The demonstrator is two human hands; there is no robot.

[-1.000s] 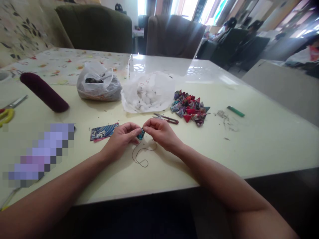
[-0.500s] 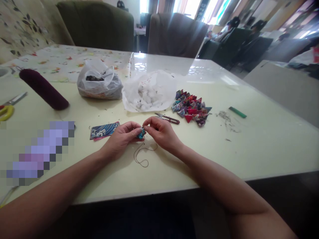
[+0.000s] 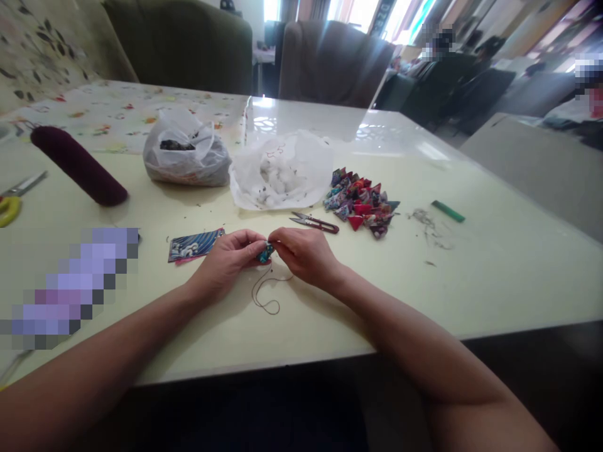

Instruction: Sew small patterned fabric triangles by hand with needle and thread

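My left hand (image 3: 235,252) pinches a small teal patterned fabric piece (image 3: 266,253) between thumb and fingers. Against its upper right edge, my right hand (image 3: 304,251) is closed with fingertips together; whether a needle is in them is too small to see. A thin dark thread (image 3: 264,304) trails from the fabric and loops on the table below. Just left of my left hand lie flat blue wave-patterned fabric pieces (image 3: 194,245), with pink cloth peeking out underneath. Thread snips (image 3: 316,223) rest right behind my right hand.
Behind are a tied-looking plastic bag (image 3: 186,157) and an open white bag of stuffing (image 3: 282,176). Stuffed fabric triangles (image 3: 362,201) are piled at right, near thread scraps (image 3: 431,227) and a green strip (image 3: 448,211). Leftward lie a maroon roll (image 3: 80,166) and yellow-handled scissors (image 3: 12,204).
My right hand has turned knuckles-up, its fingers curling in closer over the fabric piece's edge. My left hand keeps its pinch in nearly the same place.
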